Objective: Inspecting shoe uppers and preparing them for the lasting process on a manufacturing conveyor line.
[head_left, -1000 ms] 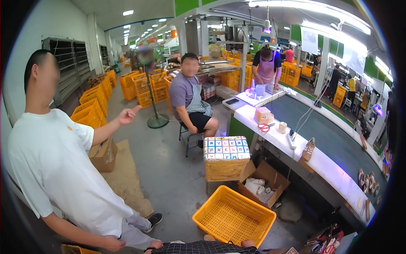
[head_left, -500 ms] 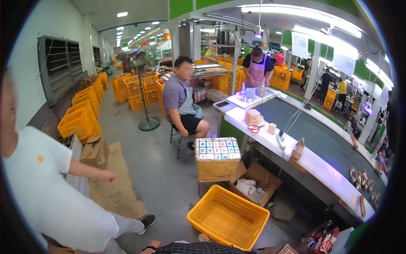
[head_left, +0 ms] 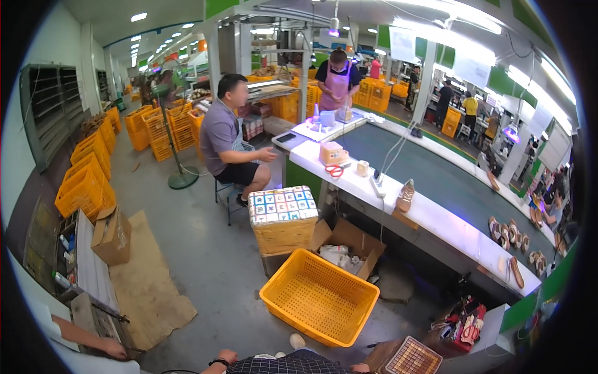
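Two hands at the bottom edge: left hand with one black band at the wrist, right hand mostly cropped, and honestly I can't tell if either is spread, closed or pinching anything. Dark checked cloth between them. Just ahead is one yellow crate, rectangular plastic, perforated bottom. Right of the crate, near the right hand: one boxy thing with a gridded brown top. Beyond the crate: one tape-wrapped block, one open cardboard box.
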A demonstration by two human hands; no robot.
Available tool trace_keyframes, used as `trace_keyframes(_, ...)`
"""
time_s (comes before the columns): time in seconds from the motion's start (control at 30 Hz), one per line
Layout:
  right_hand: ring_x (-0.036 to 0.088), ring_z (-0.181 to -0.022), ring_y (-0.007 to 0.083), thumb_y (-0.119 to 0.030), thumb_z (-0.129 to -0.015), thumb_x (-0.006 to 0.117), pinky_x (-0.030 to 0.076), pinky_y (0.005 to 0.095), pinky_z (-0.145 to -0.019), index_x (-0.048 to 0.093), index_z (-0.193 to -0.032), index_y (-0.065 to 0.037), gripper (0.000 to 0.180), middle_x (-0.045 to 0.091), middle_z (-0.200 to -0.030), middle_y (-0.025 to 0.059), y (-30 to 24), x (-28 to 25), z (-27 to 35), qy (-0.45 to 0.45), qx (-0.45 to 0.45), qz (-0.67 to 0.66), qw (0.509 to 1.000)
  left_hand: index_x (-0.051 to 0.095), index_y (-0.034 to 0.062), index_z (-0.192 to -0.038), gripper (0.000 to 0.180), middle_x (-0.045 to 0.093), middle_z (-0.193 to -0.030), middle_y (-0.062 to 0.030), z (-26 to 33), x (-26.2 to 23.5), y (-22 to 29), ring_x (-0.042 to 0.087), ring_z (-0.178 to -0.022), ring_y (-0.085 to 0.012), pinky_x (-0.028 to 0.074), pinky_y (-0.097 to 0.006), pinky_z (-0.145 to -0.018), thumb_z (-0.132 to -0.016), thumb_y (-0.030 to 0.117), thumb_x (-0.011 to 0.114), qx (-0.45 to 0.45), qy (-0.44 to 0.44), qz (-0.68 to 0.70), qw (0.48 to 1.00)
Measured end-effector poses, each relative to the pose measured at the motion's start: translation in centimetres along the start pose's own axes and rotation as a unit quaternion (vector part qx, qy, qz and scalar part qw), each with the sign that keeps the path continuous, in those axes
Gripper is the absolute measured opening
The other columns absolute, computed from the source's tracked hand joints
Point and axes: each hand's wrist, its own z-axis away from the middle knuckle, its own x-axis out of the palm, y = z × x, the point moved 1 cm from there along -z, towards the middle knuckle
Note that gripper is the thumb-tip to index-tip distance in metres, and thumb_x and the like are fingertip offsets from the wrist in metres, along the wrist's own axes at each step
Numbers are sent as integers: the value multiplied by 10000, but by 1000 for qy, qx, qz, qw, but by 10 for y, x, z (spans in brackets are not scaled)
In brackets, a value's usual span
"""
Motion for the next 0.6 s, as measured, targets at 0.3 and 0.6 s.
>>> trace_keyframes(0.3,655,-857,306,-304,-827,515,516,431,-747,704,-869,-112,272,683,-875,139,50,6,28,18,62,-61,996,595,-50,-953,216,652,-861,-178,-25,-24,46,659,-693,-270,548,-377,-581,-886,147,538,-427,-45,566,704)
trace_keyframes(0.6,616,-934,340,-337,-765,549,493,413,-818,696,-874,-71,323,665,-947,179,96,-43,122,-7,286,-399,871,587,-39,-975,215,645,-847,-162,-87,-69,158,654,-717,-249,544,-364,-572,-877,144,531,-305,-76,494,811)
